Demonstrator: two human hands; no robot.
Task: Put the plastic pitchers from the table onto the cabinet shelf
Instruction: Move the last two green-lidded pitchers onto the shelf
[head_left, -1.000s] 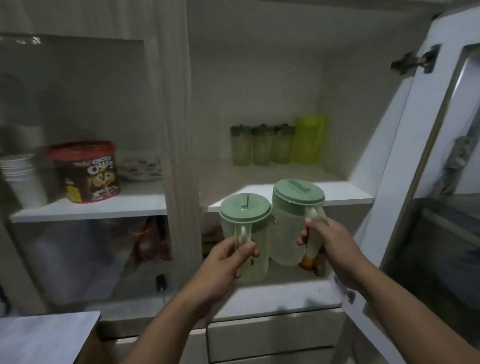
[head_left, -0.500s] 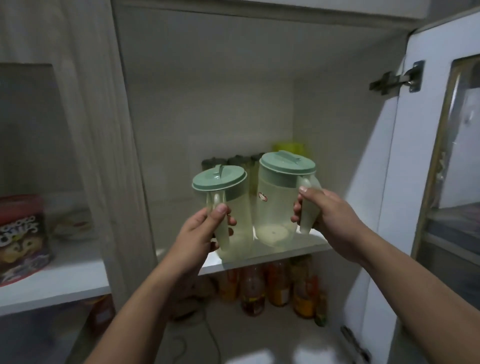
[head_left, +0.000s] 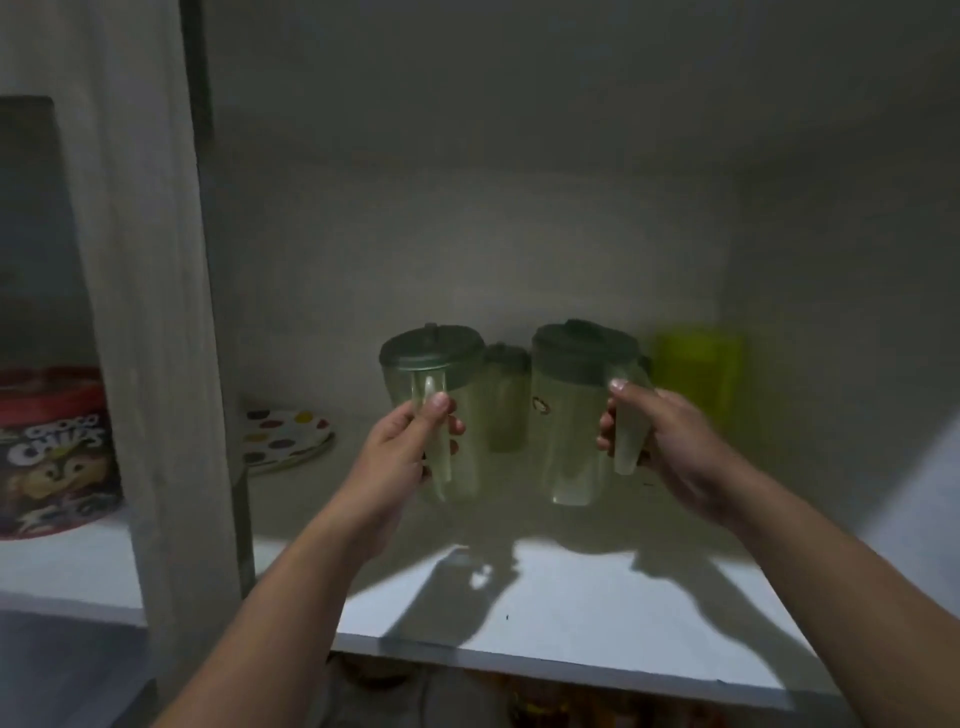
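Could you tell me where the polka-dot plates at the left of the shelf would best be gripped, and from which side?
Probably by the front rim of the polka-dot plates, coming from the open front of the shelf. The stack lies flat and low, so only its edge offers a pinch, thumb on top and fingers beneath. The divider post crowds its left side.

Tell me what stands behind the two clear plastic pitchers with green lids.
Between the pitchers, a small green-lidded container stands against the back wall. A lime-green plastic container sits further right. Anything directly behind the pitcher bodies is hidden.
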